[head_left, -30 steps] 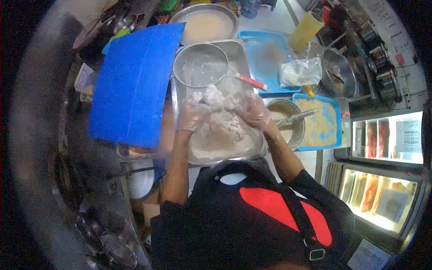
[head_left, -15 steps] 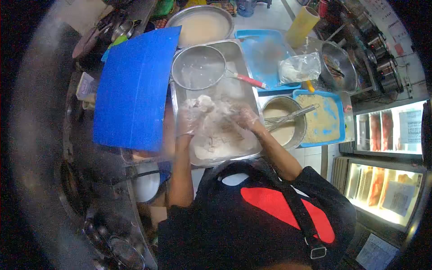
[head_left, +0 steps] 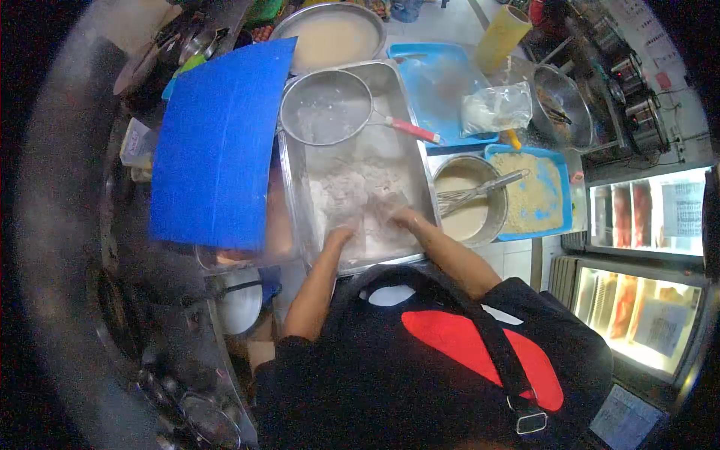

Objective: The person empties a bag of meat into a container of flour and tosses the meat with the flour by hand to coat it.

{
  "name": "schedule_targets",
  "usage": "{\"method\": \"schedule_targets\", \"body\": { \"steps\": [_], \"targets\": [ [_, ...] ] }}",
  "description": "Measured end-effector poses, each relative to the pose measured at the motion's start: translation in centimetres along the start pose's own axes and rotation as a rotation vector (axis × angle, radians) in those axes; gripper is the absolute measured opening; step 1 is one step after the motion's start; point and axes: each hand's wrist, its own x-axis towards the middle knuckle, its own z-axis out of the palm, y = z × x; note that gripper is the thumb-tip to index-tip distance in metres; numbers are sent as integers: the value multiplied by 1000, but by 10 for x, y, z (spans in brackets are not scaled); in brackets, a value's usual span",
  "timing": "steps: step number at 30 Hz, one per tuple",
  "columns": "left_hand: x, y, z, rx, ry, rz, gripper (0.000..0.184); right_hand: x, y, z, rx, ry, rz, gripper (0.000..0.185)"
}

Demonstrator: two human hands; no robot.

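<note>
A deep metal tray [head_left: 295, 202] holds white flour, with flour-coated pieces [head_left: 345, 184] heaped in its middle. My left hand [head_left: 351, 223], in a clear glove, is down in the flour near the tray's front, its fingers blurred and dusted over. Close beside it on the right, my right hand [head_left: 390, 210] reaches into the same heap, its fingers also smeared by motion. What either hand holds, if anything, cannot be made out. A round sieve [head_left: 327, 107] with a red handle [head_left: 414, 130] rests across the tray's far end.
Left stands a blue board [head_left: 217, 150] over another tray. Behind is a basin of pale liquid [head_left: 334, 41]. To the right are a pot of batter [head_left: 459, 217] with a whisk [head_left: 480, 193], a blue tray of crumbs [head_left: 529, 195], another blue tray [head_left: 435, 90], a plastic bag [head_left: 496, 110] and a metal bowl [head_left: 562, 109].
Both hands have come down and closer together, towards the tray's front. The white coated clumps that were lifted between them are now lower, in the flour.
</note>
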Motion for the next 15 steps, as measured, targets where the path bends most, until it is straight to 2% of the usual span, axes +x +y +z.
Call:
{"method": "schedule_targets", "body": {
  "steps": [2, 4, 5, 7, 8, 9, 11, 12, 14, 15],
  "targets": [
    [8, -7, 22, -502, 166, -13, 58, -14, -68, -49, 13, -71, 90, 32],
    [-7, 40, -26, -1232, -51, -196, 55, -5, -67, -64, -287, -190, 112, 41],
    [4, 21, -17, -1426, -28, -120, 49, -4, -69, -72, -175, -152, 91, 38],
    [23, -9, -24, -1680, -21, -150, 49, -9, -73, -88, 60, -91, 46, 32],
    [26, -13, -37, -1646, -27, -142, 48, -13, -75, -97, 178, -58, 26, 29],
    [25, -13, -46, -1474, -44, -125, 48, -17, -74, -106, 293, -23, 8, 27],
    [7, -10, -54, -798, -98, -78, 48, -26, -73, -119, 519, 56, -21, 23],
    [-3, -11, -48, -515, -140, -49, 48, -30, -74, -117, 561, 22, 5, 25],
    [-16, -12, -23, -271, -203, -5, 48, -44, -88, -100, 492, -176, 91, 30],
    [-19, -15, -5, -390, -197, 15, 48, -50, -104, -91, 412, -274, 118, 32]
  ]
}}
